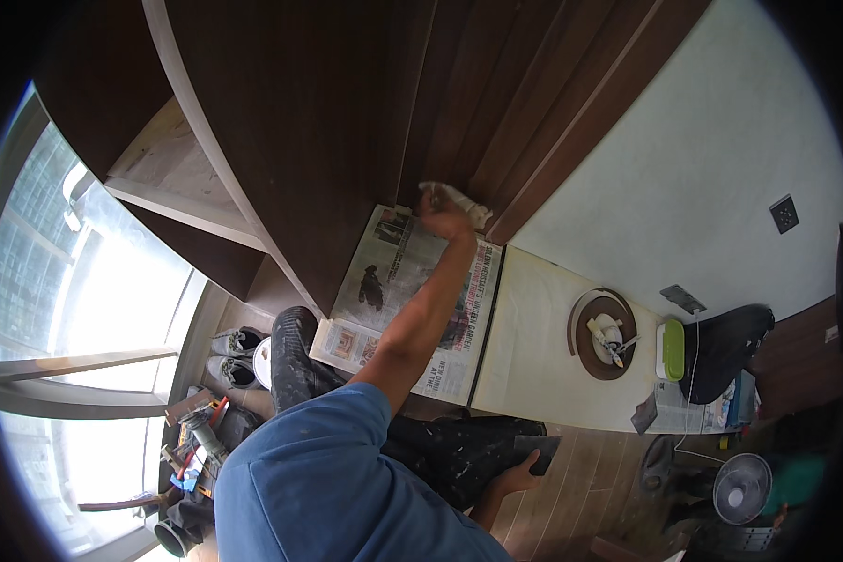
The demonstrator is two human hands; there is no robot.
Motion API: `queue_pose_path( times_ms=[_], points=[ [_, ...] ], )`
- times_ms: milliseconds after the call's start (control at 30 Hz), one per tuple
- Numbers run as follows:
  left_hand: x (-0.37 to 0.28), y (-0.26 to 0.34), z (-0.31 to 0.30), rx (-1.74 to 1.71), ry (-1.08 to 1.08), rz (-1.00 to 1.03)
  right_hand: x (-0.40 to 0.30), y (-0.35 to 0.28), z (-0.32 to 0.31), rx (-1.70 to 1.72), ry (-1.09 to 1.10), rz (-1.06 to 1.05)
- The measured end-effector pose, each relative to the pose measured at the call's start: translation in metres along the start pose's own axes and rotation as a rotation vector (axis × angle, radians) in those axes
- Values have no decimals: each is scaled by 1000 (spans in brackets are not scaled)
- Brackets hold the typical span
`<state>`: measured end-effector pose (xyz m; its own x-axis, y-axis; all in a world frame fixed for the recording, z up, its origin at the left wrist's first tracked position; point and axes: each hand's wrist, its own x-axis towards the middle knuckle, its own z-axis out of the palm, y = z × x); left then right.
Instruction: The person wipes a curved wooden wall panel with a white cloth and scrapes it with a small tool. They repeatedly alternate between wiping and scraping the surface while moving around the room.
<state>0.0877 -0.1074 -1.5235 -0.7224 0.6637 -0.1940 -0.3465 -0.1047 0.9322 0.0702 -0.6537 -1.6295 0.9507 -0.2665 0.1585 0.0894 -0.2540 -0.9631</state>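
Note:
My left hand [444,214] is stretched out to the foot of dark brown wooden panels [506,126], closed on a crumpled whitish cloth [472,207]; hand and cloth are slightly blurred. Under that arm lie newspaper sheets [407,281], spread over a dark-edged surface. Low at the right, beside my dark, paint-spotted trouser leg [456,449], my right hand [516,478] grips a dark, flat sheet [544,449], which looks like sandpaper. Its thumb lies over the sheet; its other fingers are partly hidden.
A pale covered surface [534,337] holds a round brown tray [590,355] with tools, a green-and-white container [671,351] and a dark bag [723,344]. A fan [742,488] stands at the lower right. Shoes [235,371] and piled tools [204,435] are at the left, near the window.

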Motion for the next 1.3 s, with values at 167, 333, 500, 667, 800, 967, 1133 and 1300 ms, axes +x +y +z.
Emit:
queue_pose_path(
  times_ms=[167,333,500,667,800,967,1133,1300],
  points=[
    [-13,43,7,-103,-152,320,1,8,-8,-140,8,76],
    [12,-21,6,-112,-10,-35,-3,-7,0,-116,19,-57],
    [0,-9,18,-43,-83,88,5,9,-5,-171,42,-127],
    [-16,-8,7,-115,-169,178,-6,-12,-9,-148,5,33],
    [49,-56,-3,-25,35,-191,-7,-28,5,-114,-65,7],
    [40,2,12,-70,-91,188,13,-43,10,67,-198,-66],
    [29,117,-2,-218,-403,402,36,-146,65,218,-399,-171],
    [108,66,-91,230,-711,439,43,-256,170,159,-763,-571]
  ],
)
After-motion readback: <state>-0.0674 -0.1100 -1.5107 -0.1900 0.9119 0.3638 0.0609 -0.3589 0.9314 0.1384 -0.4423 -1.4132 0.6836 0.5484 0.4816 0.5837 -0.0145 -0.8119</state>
